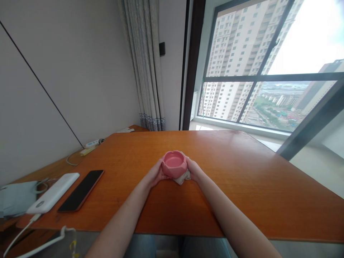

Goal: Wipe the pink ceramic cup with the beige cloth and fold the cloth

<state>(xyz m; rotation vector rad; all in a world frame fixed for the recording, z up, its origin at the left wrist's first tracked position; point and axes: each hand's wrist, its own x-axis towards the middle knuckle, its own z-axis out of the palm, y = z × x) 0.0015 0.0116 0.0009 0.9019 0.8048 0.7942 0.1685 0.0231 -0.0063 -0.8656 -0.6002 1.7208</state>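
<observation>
A small pink faceted bowl (174, 163), like an ashtray, sits tilted toward me at the middle of the wooden table (242, 179). My left hand (156, 174) cups its left side. My right hand (194, 170) holds its right side and also presses a crumpled whitish cloth or tissue (182, 178) against the bowl's lower right edge. Both forearms reach in from the near edge of the table.
At the left lie a black phone (81, 190) and a white power bank (53, 192) with a cable. A grey pouch (16, 199) and a power strip (92, 143) sit further left. Curtain and large window stand behind.
</observation>
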